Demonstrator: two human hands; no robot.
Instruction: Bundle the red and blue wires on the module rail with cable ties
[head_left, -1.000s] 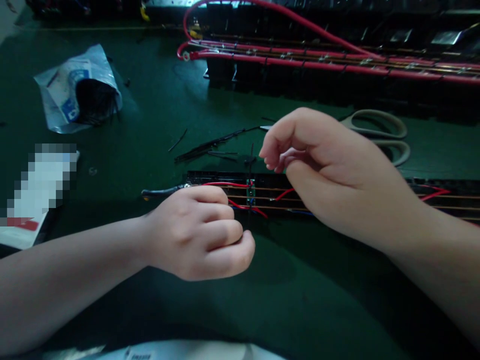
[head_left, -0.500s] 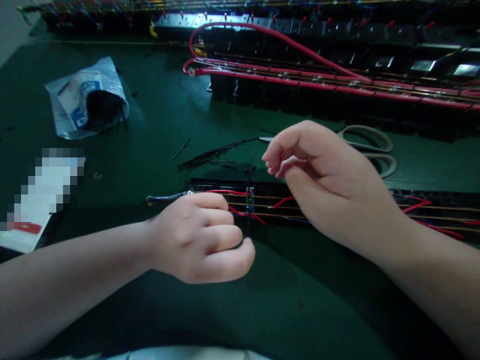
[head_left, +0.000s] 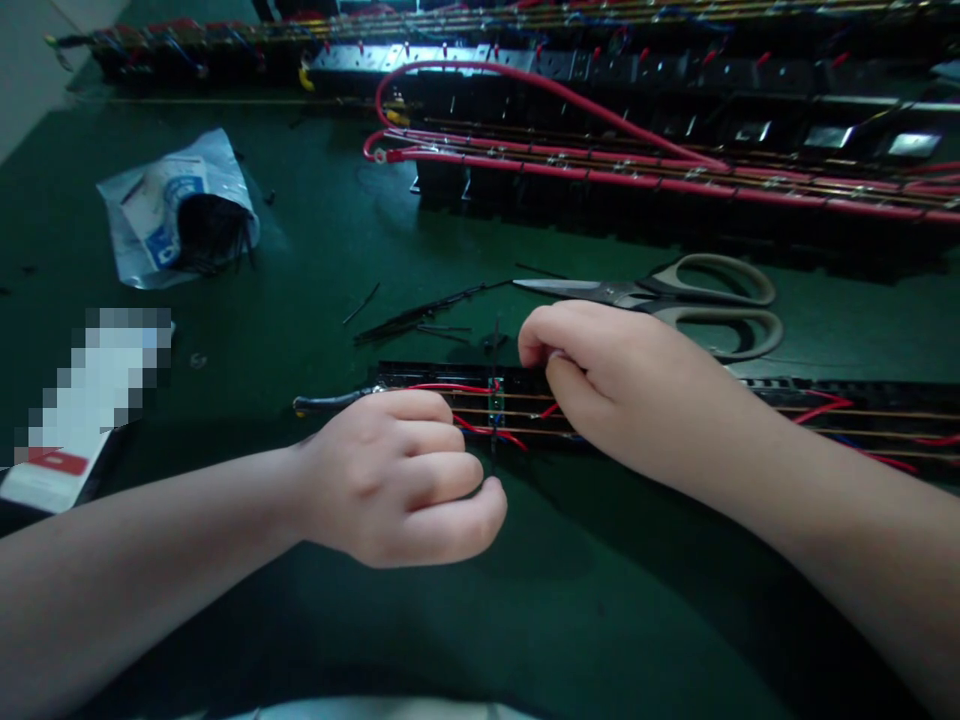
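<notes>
A long black strip (head_left: pixel 862 415) with red wires and thin copper-coloured lines lies across the green mat. A black cable tie (head_left: pixel 496 400) stands wrapped around it at a small green board. My left hand (head_left: pixel 405 480) is curled into a fist at the strip's left end, thumb and forefinger pinched just below the tie's lower end. My right hand (head_left: pixel 600 385) rests on the strip just right of the tie, fingers curled and pinched near the tie's upper end. What either pinch holds is too small to make out.
Scissors (head_left: pixel 675 295) with grey handles lie just behind my right hand. Loose black cable ties (head_left: pixel 420 310) lie behind the strip. An open plastic bag of ties (head_left: pixel 180 210) sits at far left. Larger black assemblies with thick red cables (head_left: pixel 600 175) fill the back.
My right hand has come down from above the strip and now rests on it beside the tie, uncovering the scissors. My left hand has stayed in place.
</notes>
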